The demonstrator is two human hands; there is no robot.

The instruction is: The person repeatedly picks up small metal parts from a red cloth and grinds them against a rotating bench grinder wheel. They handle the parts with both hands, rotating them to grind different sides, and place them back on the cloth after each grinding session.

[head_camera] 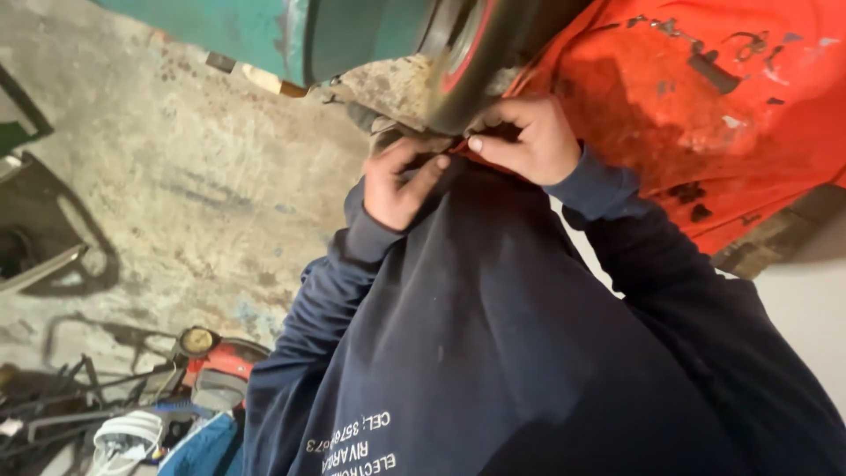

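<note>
Orange metal, scratched and dirty, fills the space just above the right hand (529,141). It is the body of a big orange machine (705,97). That hand is curled, and its fingertips press on the edge where the orange metal meets a dark round wheel (458,62). Whether it grips something small there, I cannot tell.

Beside it, a bit lower, is the left hand (401,185). Its fingers are bent in and its thumb points toward the right hand. The two hands are very close, almost touching. The left one rests against the dark blue sweater (493,353) and reaches up under the wheel. I cannot tell if it holds anything.

Above the left hand is a green metal part (256,31). Off past the left hand is a stained concrete floor (194,176). Far below that hand, near the elbow, sits a small red machine (220,361) with a round yellow cap, next to dark metal bars (62,405).
</note>
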